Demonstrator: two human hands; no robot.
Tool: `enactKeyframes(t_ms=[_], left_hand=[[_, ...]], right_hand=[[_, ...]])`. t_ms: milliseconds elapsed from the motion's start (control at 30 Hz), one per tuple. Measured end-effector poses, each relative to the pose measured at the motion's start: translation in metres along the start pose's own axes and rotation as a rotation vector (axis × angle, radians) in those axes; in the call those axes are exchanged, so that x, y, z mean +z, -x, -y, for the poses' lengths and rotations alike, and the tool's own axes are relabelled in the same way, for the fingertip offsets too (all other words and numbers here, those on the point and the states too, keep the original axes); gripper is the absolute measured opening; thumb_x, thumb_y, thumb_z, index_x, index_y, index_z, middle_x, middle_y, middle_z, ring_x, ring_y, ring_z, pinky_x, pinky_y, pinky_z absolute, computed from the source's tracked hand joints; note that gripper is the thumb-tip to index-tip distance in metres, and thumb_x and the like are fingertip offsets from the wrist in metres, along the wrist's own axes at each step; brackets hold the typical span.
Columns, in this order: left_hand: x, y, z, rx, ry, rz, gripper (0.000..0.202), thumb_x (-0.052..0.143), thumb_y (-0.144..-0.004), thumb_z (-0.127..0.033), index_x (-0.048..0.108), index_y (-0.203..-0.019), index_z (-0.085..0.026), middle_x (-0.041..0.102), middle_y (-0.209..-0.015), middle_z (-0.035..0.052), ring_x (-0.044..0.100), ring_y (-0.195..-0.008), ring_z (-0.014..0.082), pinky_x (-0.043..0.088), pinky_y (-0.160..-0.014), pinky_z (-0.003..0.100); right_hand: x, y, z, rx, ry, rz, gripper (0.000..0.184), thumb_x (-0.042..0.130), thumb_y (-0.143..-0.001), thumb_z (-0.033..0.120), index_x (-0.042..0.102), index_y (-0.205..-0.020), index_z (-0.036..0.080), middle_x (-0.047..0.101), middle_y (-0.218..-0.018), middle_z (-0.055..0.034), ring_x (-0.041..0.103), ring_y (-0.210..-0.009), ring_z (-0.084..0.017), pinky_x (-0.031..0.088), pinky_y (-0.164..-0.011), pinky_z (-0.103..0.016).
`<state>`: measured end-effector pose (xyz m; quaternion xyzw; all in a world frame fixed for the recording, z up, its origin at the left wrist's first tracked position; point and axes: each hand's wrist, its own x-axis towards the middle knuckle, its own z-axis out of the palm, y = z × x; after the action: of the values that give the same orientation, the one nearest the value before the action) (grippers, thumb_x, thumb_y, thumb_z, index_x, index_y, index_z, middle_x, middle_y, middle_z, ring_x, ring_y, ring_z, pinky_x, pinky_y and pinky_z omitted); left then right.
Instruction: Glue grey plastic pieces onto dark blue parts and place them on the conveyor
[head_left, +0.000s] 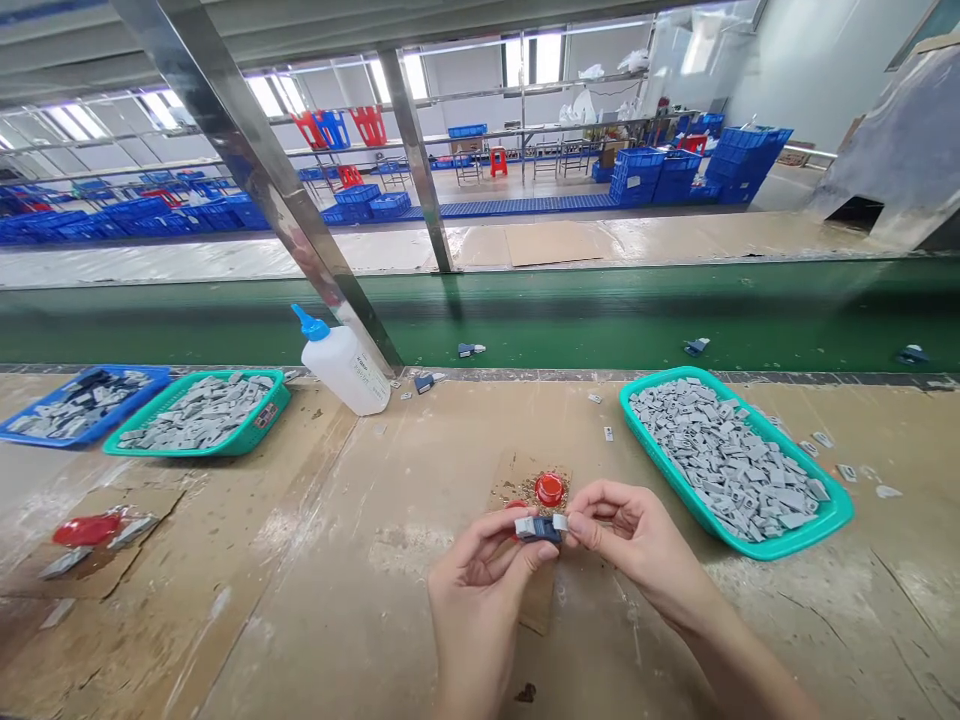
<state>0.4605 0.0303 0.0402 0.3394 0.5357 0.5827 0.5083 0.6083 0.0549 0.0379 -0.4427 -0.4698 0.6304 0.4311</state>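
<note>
My left hand (pixel 480 570) and my right hand (pixel 630 535) meet low in the middle of the view, both pinching one small part (pixel 541 527) made of a dark blue piece and a light grey piece. The fingers of each hand are closed on its ends. Just behind the part a red cap (pixel 549 488) sits on a scrap of cardboard (pixel 517 470) with glue stains. To the right a teal tray (pixel 832 515) holds a heap of grey plastic pieces (pixel 724 455).
A white glue bottle (pixel 346 367) with a blue nozzle leans near a metal post (pixel 277 200). At the left stand a teal tray (pixel 270 412) and a blue tray (pixel 22 432) of grey parts. Beyond runs a green conveyor belt (pixel 600 310) carrying a few finished pieces (pixel 696 346).
</note>
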Motion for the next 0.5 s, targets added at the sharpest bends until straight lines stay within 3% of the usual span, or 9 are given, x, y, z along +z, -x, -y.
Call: enactKeyframes(t_ms=[233, 400, 500], left_hand=[[0.005, 0.002, -0.004, 0.008, -0.036, -0.003, 0.020, 0.077, -0.058, -0.014, 0.072, -0.078, -0.019, 0.074, -0.084, 0.0044, 0.070, -0.081, 0.0221, 0.059, -0.076, 0.029], [-0.006, -0.004, 0.009, 0.028, -0.082, 0.146, 0.022, 0.077, -0.059, -0.017, 0.075, -0.081, -0.021, 0.073, -0.087, 0.0053, 0.070, -0.083, 0.0244, 0.060, -0.074, 0.031], [-0.009, -0.007, 0.011, -0.007, -0.098, 0.226, 0.027, 0.076, -0.062, -0.019, 0.074, -0.088, -0.021, 0.073, -0.095, 0.0066, 0.068, -0.091, 0.0266, 0.058, -0.081, 0.035]], right_hand=[[-0.001, -0.001, -0.002, 0.031, 0.010, 0.043, 0.023, 0.066, -0.076, 0.038, 0.062, -0.074, 0.015, 0.063, -0.071, -0.0031, 0.059, -0.069, -0.015, 0.046, -0.067, -0.026], [-0.006, 0.001, -0.005, 0.086, 0.038, 0.123, 0.024, 0.064, -0.078, 0.039, 0.053, -0.084, 0.018, 0.060, -0.065, 0.0010, 0.055, -0.063, -0.013, 0.043, -0.063, -0.024], [-0.004, 0.004, -0.004, 0.064, 0.077, 0.152, 0.025, 0.062, -0.079, 0.040, 0.052, -0.089, 0.019, 0.061, -0.068, 0.0013, 0.056, -0.068, -0.014, 0.042, -0.065, -0.024]])
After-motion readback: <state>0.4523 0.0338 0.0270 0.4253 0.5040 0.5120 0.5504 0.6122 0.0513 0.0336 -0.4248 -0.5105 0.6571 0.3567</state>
